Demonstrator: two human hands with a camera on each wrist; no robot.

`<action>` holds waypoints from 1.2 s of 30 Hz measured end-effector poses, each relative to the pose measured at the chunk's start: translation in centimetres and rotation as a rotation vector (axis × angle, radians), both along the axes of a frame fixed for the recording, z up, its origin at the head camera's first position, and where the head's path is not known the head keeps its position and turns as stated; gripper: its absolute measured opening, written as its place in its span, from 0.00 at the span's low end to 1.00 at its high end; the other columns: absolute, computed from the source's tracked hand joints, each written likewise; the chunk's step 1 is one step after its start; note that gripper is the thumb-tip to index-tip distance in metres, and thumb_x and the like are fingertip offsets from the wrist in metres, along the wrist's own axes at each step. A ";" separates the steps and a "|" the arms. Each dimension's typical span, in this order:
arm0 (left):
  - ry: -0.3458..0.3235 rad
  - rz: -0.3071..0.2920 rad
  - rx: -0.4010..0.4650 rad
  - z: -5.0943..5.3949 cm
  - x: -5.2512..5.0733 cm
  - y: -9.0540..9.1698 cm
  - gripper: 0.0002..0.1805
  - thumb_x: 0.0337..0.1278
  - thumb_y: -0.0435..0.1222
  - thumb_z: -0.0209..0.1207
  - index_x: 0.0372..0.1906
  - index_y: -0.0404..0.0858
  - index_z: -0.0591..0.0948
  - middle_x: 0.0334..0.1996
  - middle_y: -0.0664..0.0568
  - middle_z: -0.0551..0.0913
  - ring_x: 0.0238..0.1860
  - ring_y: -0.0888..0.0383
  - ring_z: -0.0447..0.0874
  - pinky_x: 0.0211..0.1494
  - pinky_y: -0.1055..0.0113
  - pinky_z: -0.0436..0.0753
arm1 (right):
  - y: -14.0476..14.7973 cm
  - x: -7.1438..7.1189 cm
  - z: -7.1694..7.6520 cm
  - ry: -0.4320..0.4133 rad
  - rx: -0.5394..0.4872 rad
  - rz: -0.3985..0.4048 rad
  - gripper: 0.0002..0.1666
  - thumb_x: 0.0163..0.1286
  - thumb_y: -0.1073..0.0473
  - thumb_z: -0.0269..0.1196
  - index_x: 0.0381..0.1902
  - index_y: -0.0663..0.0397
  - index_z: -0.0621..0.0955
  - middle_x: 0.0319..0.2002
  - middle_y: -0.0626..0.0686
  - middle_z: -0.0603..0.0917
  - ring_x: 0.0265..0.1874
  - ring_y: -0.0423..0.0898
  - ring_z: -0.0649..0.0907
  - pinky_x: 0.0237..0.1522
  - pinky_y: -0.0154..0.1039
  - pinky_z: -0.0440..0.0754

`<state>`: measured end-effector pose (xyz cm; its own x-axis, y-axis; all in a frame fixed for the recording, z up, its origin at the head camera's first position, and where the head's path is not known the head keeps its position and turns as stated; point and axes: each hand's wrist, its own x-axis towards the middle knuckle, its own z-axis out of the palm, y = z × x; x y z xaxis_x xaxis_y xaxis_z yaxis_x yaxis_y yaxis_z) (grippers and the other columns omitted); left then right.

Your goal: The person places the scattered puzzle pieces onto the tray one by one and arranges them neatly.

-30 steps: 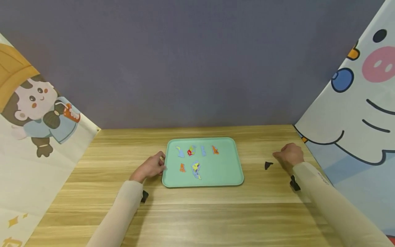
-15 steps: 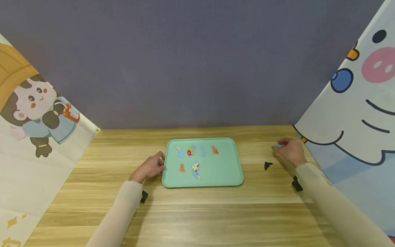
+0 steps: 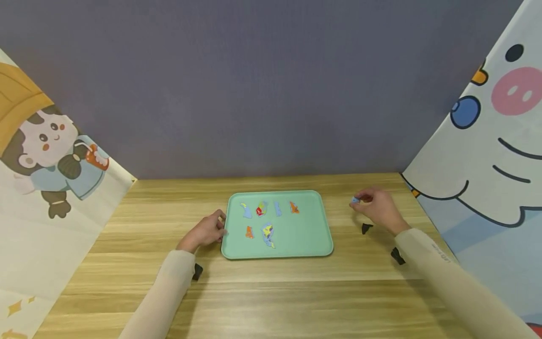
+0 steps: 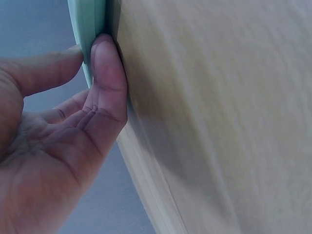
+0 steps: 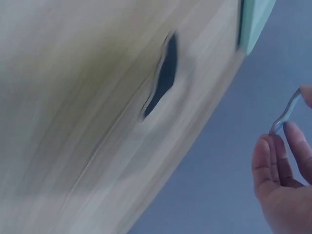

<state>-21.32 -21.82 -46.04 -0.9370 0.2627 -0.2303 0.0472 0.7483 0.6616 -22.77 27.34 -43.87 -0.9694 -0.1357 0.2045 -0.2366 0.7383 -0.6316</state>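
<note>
My left hand (image 3: 205, 230) pinches the left rim of a mint-green tray (image 3: 311, 252). In the left wrist view the thumb and the curled fingers (image 4: 109, 66) lie on either side of the tray edge (image 4: 87, 24). Right of the tray, my right hand (image 3: 378, 207) holds a small light-blue piece (image 3: 355, 200) between thumb and fingers, raised off the table. The right wrist view shows that thin, wavy-edged piece (image 5: 285, 114) nearly edge-on. Below the hand a dark, irregular flat piece (image 3: 366, 228) lies on the table.
On the tray lie several flat, puzzle-like pieces, including an orange one (image 3: 294, 207), a red and green one (image 3: 261, 208) and a yellow and blue cluster (image 3: 268, 234). A grey panel (image 3: 271, 94) stands behind the wooden table (image 3: 271, 301); printed panels flank it.
My right hand has lifted the light-blue piece and carried it left, closer to the tray. The left hand stays at the tray rim.
</note>
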 end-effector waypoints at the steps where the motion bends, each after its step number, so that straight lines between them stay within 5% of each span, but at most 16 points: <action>1: -0.002 0.003 0.001 0.0 0.0 0.0 0.20 0.58 0.25 0.58 0.54 0.30 0.67 0.32 0.43 0.78 0.24 0.56 0.80 0.30 0.64 0.81 | -0.6 0.1 0.0 0.000 0.000 0.018 0.22 0.61 0.47 0.67 0.44 0.58 0.82 0.44 0.57 0.78 0.43 0.57 0.79 0.43 0.52 0.78; 12: -0.004 0.003 -0.004 -0.3 0.1 -0.1 0.20 0.58 0.25 0.58 0.54 0.30 0.66 0.32 0.44 0.78 0.24 0.56 0.80 0.30 0.64 0.80 | -7.3 0.9 -1.0 0.081 -0.050 0.282 0.14 0.54 0.60 0.73 0.37 0.59 0.83 0.39 0.51 0.80 0.41 0.54 0.79 0.45 0.52 0.78; 20: -0.017 0.017 -0.014 -0.6 -0.2 -0.2 0.20 0.58 0.26 0.58 0.54 0.32 0.67 0.32 0.45 0.77 0.24 0.56 0.79 0.29 0.64 0.79 | -11.9 1.7 -1.8 0.054 0.003 0.454 0.14 0.53 0.63 0.73 0.37 0.58 0.83 0.38 0.48 0.80 0.39 0.47 0.79 0.43 0.46 0.79; 27: -0.014 0.015 -0.010 -0.4 -0.2 -0.1 0.20 0.58 0.26 0.58 0.54 0.32 0.67 0.32 0.45 0.77 0.24 0.56 0.79 0.29 0.64 0.79 | -14.8 1.4 -2.7 0.046 0.056 0.550 0.12 0.51 0.64 0.73 0.34 0.57 0.84 0.36 0.47 0.80 0.38 0.45 0.79 0.45 0.43 0.77; 36: -0.008 0.019 -0.008 -0.4 -0.2 -0.1 0.20 0.58 0.26 0.59 0.53 0.32 0.67 0.31 0.45 0.77 0.23 0.56 0.79 0.29 0.64 0.79 | -16.2 1.3 -3.4 0.023 0.129 0.569 0.12 0.49 0.64 0.74 0.32 0.58 0.84 0.35 0.48 0.79 0.38 0.45 0.78 0.52 0.44 0.74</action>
